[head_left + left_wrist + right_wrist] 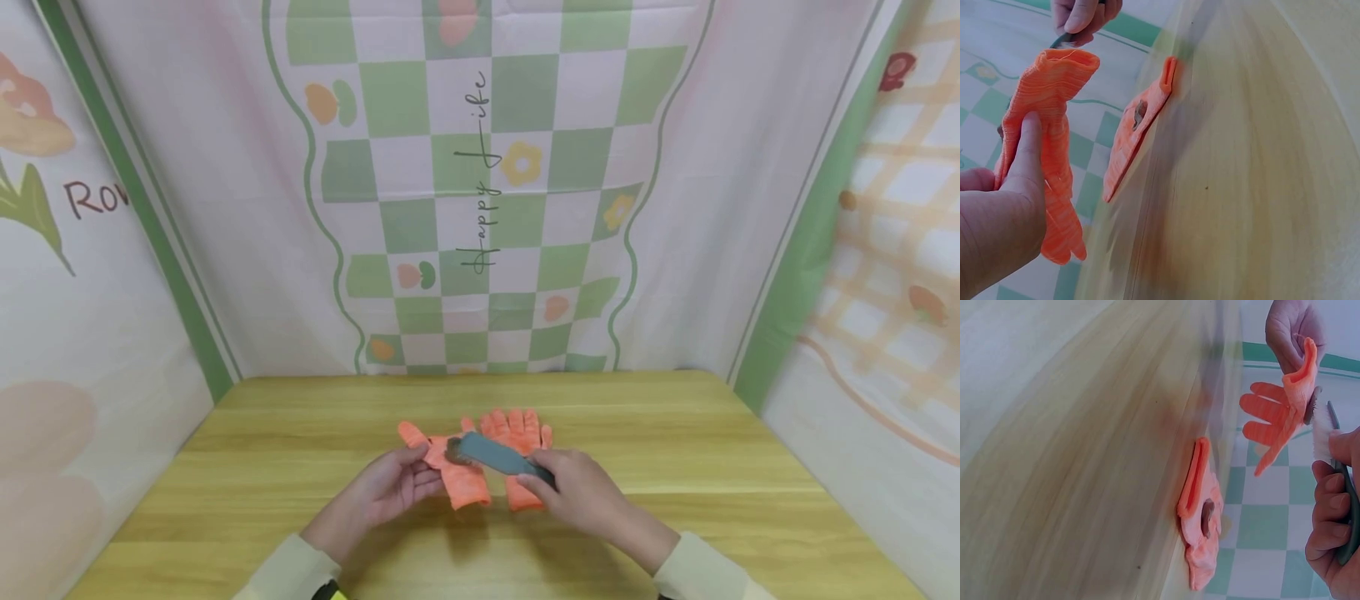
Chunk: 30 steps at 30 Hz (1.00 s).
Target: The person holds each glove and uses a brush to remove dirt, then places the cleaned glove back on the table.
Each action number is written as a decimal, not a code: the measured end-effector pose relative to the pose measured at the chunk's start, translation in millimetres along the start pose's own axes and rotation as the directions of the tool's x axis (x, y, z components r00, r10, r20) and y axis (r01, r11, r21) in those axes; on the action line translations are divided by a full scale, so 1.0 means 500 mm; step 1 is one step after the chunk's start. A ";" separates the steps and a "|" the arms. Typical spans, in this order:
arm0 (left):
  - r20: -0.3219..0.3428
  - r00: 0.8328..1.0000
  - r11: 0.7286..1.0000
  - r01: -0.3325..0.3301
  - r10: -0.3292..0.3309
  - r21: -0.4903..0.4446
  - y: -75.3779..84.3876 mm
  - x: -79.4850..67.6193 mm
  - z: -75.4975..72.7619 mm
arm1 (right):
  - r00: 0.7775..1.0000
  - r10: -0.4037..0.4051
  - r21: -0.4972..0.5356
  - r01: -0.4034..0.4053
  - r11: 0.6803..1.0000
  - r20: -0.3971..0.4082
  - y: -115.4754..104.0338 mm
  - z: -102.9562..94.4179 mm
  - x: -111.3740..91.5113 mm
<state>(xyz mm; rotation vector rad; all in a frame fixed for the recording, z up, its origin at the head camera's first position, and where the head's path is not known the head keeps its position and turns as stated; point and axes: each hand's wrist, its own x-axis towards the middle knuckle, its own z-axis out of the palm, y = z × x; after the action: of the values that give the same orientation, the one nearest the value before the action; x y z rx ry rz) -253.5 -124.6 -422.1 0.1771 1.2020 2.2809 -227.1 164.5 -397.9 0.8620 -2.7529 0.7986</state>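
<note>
We see the left grip (393, 489) pinching an orange glove (462, 485) at its left edge, clamped between thumb and fingers. That glove is held up off the wooden surface (292, 442), its cuff towards the person, and its brown patch (453, 451) sits just to the right of the pinch. Our right grip (581, 490) is closed round the dark handle of a brush (491, 452), whose blue-grey head reaches leftward, well clear of the fingers. Its white bristles (1322, 434) face the brown patch and lie right beside it; we cannot tell whether they touch. The second glove (516, 432) lies on the surface beyond the brush, apart from both grips, with a brown patch of its own showing.
</note>
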 end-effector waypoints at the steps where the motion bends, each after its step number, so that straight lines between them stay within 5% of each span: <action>1: 0.003 1.000 1.000 0.000 0.000 -0.003 0.000 -0.001 -0.001 | 1.000 0.005 -0.002 -0.005 1.000 -0.002 0.001 -0.001 -0.001; 18: 0.023 1.000 1.000 0.018 -0.018 0.003 -0.003 -0.004 -0.002 | 0.997 0.064 -0.007 -0.065 0.998 -0.039 0.027 -0.028 -0.021; 30: 0.039 0.999 1.000 0.021 -0.022 0.023 -0.007 0.001 0.010 | 0.999 -0.026 0.111 0.029 0.993 -0.027 -0.004 -0.023 0.005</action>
<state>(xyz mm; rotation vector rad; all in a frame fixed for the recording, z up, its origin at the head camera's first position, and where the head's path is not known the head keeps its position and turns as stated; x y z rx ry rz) -251.0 -119.3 -421.8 0.2152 1.2043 2.2360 -228.3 168.1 -386.7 0.9017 -2.6903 0.9588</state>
